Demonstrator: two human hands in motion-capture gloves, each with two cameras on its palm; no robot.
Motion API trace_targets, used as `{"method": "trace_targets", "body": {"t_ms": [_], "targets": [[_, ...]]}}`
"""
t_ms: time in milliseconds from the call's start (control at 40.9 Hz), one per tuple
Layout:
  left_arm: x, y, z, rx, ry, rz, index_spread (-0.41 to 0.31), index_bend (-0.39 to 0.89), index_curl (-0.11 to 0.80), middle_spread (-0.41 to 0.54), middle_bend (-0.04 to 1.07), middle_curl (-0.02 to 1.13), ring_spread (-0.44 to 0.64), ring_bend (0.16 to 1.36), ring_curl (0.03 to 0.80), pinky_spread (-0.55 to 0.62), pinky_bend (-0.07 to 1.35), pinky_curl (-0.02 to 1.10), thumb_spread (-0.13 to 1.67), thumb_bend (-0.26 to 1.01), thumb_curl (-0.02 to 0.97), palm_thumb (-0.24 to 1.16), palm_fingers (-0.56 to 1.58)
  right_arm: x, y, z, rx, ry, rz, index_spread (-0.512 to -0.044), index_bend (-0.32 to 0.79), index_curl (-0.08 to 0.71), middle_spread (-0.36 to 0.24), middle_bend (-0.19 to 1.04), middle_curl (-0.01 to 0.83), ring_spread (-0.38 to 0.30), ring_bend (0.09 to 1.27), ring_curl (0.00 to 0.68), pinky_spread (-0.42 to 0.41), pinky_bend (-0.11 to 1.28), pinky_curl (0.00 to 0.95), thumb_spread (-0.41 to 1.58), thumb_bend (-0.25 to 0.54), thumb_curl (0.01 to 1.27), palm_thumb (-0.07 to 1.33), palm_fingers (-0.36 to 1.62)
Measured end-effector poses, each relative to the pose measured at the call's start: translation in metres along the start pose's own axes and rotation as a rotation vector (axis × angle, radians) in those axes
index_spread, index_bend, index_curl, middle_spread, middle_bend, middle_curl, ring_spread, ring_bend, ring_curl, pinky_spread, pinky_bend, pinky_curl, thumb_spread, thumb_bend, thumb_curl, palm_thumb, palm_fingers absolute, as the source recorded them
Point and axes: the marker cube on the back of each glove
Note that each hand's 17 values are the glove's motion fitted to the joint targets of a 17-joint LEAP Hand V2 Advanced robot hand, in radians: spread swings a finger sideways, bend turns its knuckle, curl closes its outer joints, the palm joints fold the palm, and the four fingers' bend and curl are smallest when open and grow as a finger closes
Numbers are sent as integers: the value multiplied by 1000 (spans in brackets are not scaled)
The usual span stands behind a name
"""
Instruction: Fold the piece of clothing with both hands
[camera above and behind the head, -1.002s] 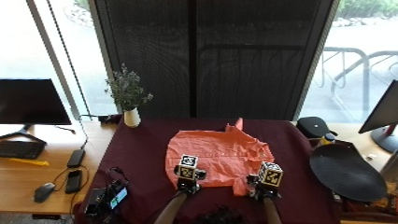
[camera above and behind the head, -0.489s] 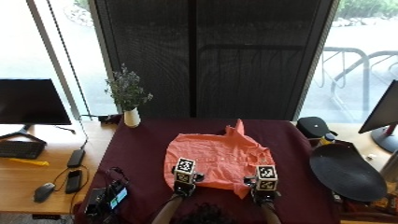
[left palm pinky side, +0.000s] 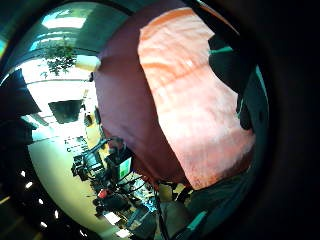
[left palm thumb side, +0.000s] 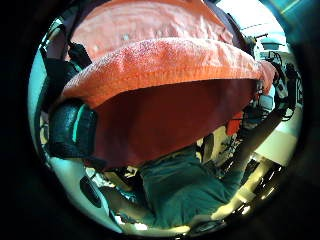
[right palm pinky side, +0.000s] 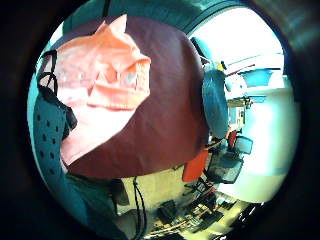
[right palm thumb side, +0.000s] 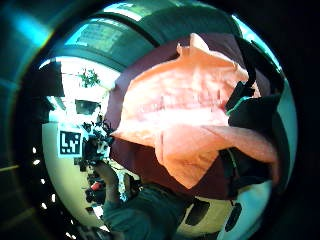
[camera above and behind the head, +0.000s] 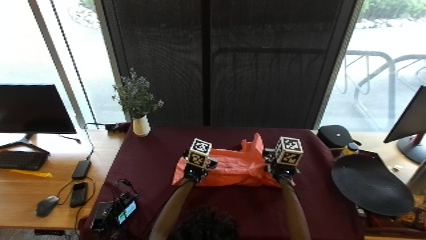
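nearest the person, both forearms reach up over the maroon table (camera above and behind the head: 153, 165). left hand (camera above and behind the head: 194, 172) and right hand (camera above and behind the head: 281, 172) each sit at a near corner of the orange shirt (camera above and behind the head: 233, 167), which lies mid-table w/ its near edge lifted off the cloth. left thumb-side palm view shows the hem draped over the glove w/ the thumb (left palm thumb side: 70, 127) curled against it from below, so left hand pinches the hem. right thumb-side view shows a corner flap hanging from dark fingers (right palm thumb side: 250, 112) wrapped round it, so right hand grips its corner too.

handling, judged: thin woven fabric, light, soft, no stiffness of its own. it sags between the two hands and creases wherever it's not held taut. not slippery, not fragile, but small buttons show on the front panel and that placket will likely bunch. best hold is where it's held now: the two hem corners, hands apart so the edge stays straight. next grips prob. at the fold line's ends.

farther on, the collar end of the shirt pokes up toward the far side, a sleeve part crumpled. fold looks only begun.

beyond: a white vase w/ dried sprigs (camera above and behind the head: 140, 125) at the far left corner, a black round disc (camera above and behind the head: 371, 184) at the right edge, a monitor (camera above and behind the head: 33, 110) on the side desk left.
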Motion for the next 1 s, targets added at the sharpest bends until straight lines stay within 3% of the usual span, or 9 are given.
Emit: {"method": "trace_targets", "body": {"t_ms": [147, 269, 391, 489, 611, 709, 807, 905, 1002], "targets": [[-27, -48, -52, 296, -98, -208, -293, 255, 460, -343, 660, 552, -334, 700, 447, 73, 73, 74, 1226, -8, 330, 719, 1100, -19, -63, -10, 99, -29, 111, -297, 149, 378, -230, 386, 455, -251, 714, 460, -321, 523, 371, 1019, -13, 389, 1039, 1320], [-28, -100, -48, 512, -25, -257, -288, 268, 478, -338, 666, 561, -317, 659, 445, 87, 91, 61, 1269, -1, 323, 732, 1058, -42, -104, -32, 399, 1, 129, -299, 146, 377, -232, 384, 459, -246, 730, 467, -323, 537, 375, 1005, -15, 389, 1046, 1306], [-42, -142, -33, 656, -71, -355, -288, 277, 493, -330, 649, 564, -306, 627, 441, 104, 98, 54, 1308, -2, 313, 738, 1041, -45, -129, -8, 379, 94, 165, -300, 147, 376, -233, 365, 460, -246, 732, 469, -323, 553, 380, 1001, -2, 398, 1085, 1281], [-27, -153, 2, 455, 6, -326, -288, 281, 503, -323, 640, 566, -295, 603, 437, 115, 96, 48, 1335, 1, 310, 751, 1033, -54, -168, 3, 488, 27, 155, -302, 136, 371, -237, 348, 458, -247, 732, 469, -323, 566, 384, 991, -5, 405, 1106, 1267], [-22, -162, 37, 238, 59, -324, -288, 283, 512, -319, 625, 568, -291, 584, 436, 123, 102, 42, 1364, -1, 302, 756, 1028, -56, -172, 27, 287, -12, 156, -305, 118, 358, -242, 335, 458, -252, 732, 467, -322, 577, 386, 945, -21, 419, 1095, 1247], [-24, -178, 48, 232, 90, -312, -289, 289, 520, -318, 620, 569, -290, 579, 436, 132, 88, 31, 1379, -1, 300, 762, 1029, -49, -182, 41, 204, 40, 190, -307, 113, 347, -244, 332, 460, -253, 737, 468, -321, 580, 386, 909, -21, 430, 1096, 1246], [-24, -176, 54, 163, 139, -310, -290, 292, 526, -318, 615, 571, -289, 575, 437, 141, 90, 24, 1389, -3, 296, 765, 1032, -43, -188, 40, 216, 77, 181, -306, 106, 335, -245, 334, 463, -253, 727, 463, -321, 592, 388, 882, -20, 438, 1099, 1231], [-39, -176, 48, 242, 95, -356, -285, 264, 525, -316, 623, 576, -278, 567, 439, 147, 96, 18, 1383, -12, 293, 752, 1009, -32, -179, 27, 285, 52, 198, -310, 131, 334, -247, 282, 450, -258, 610, 434, -264, 612, 390, 869, -21, 446, 1095, 1074], [-42, -165, 44, 266, 111, -346, -270, 208, 517, -314, 622, 581, -264, 545, 444, 158, 121, 28, 1361, -15, 293, 737, 970, -11, -176, 11, 495, 8, 226, -318, 155, 349, -243, 229, 440, -247, 514, 415, -205, 586, 392, 876, -23, 450, 1085, 995]]}}
